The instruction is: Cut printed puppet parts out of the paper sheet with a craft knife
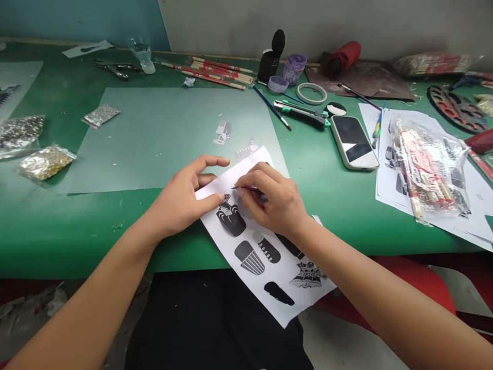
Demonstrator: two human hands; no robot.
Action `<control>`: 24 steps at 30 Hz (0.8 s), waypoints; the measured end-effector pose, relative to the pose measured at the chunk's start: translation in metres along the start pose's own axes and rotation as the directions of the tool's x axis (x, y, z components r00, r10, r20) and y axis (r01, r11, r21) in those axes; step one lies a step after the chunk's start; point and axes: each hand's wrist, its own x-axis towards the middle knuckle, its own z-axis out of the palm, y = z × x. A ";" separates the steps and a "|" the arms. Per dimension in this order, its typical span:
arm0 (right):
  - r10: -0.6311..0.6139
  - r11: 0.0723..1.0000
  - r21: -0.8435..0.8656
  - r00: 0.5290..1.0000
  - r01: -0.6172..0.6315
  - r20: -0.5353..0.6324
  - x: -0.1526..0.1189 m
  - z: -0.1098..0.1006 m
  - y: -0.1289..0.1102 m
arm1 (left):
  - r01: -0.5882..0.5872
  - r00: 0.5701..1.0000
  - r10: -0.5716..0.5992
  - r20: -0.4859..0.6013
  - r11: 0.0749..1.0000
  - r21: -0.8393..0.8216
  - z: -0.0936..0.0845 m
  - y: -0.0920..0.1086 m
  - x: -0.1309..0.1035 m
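A white paper sheet (227, 257) printed with black and grey shapes lies tilted over the table's front edge, its lower part hanging above my lap. My left hand (188, 192) rests at the paper's left edge, fingers apart, with the thumb beside a black printed shape (231, 221). Over the paper's upper part, my right hand (271, 198) pinches a thin dark pointed tool (250, 188), its tip near the paper; most of the tool is hidden by the fingers. Beyond both hands lies a translucent sheet (154, 139) bearing a small grey-white figure (222, 132).
A phone (352, 141), green-black cutter (302, 113), paintbrush (273, 109) and tape roll (311, 93) lie to the right. Farther right, a plastic bag of sticks (427, 164) rests on printed papers. Paint jars (295, 68) stand behind; bead packets (46, 162) lie left.
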 end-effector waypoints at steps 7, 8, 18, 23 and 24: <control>0.101 0.988 -0.120 0.992 -0.092 0.077 0.007 -0.005 -0.002 | -0.012 0.998 0.013 -0.065 1.000 0.024 0.006 -0.002 0.000; 0.133 0.984 -0.139 0.982 -0.114 0.134 0.012 -0.008 -0.002 | -0.012 0.997 0.016 -0.080 0.999 0.042 0.007 -0.002 -0.001; 0.322 0.943 -0.129 0.736 -0.307 0.596 0.055 -0.014 0.025 | 0.017 0.988 0.005 -0.156 0.991 0.134 0.012 -0.003 -0.007; 0.316 0.949 -0.152 0.793 -0.278 0.521 0.042 -0.006 0.028 | 0.024 0.988 -0.003 -0.154 0.990 0.137 0.012 -0.003 -0.008; 0.312 0.950 -0.154 0.798 -0.271 0.516 0.041 -0.005 0.028 | 0.025 0.989 -0.005 -0.150 0.991 0.134 0.011 -0.004 -0.008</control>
